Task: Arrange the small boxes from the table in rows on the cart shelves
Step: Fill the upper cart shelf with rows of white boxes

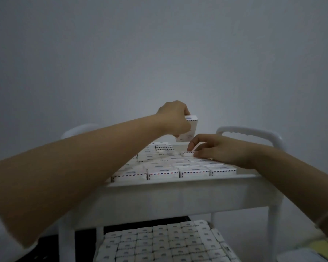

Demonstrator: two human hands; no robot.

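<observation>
Nearest me, left forearm [64, 176] stretched out, left hand [173, 118] gripping one box [189, 129] above the top shelf [178, 195]. Right hand [216, 150] curled onto a laid box [188, 153]; pinching it, I couldn't tell. Lower boxes [159, 241] looked complete; the top's far-right corner seemed unfilled.
</observation>
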